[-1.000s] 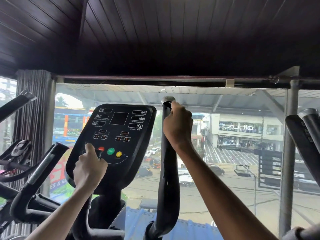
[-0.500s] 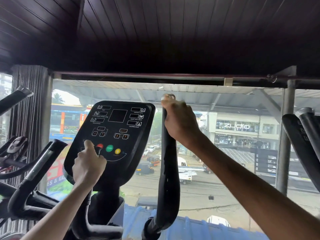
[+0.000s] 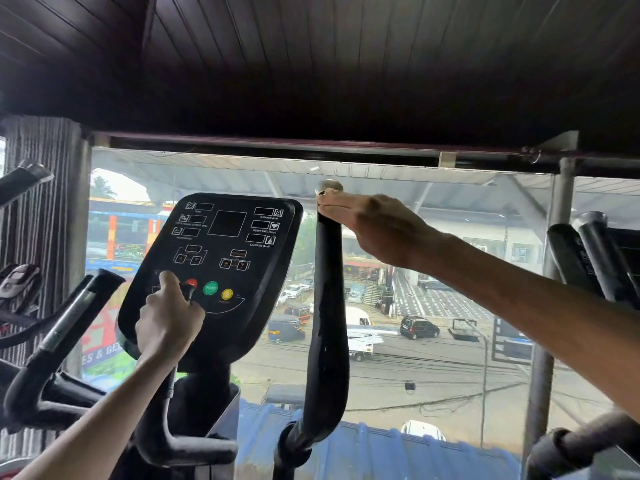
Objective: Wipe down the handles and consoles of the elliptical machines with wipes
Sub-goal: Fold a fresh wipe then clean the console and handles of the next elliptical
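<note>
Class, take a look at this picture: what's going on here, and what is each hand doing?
A person stands at an elliptical machine by a window above a street. The right hand lies with straight fingers against the top of the tall right handle, just under its metal cap. The left hand grips a short handle in front of the console, near the red button. No wipe can be made out in either hand.

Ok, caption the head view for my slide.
Left hand grips a short black handle before the black console; right hand touches the tall black handle.
</note>
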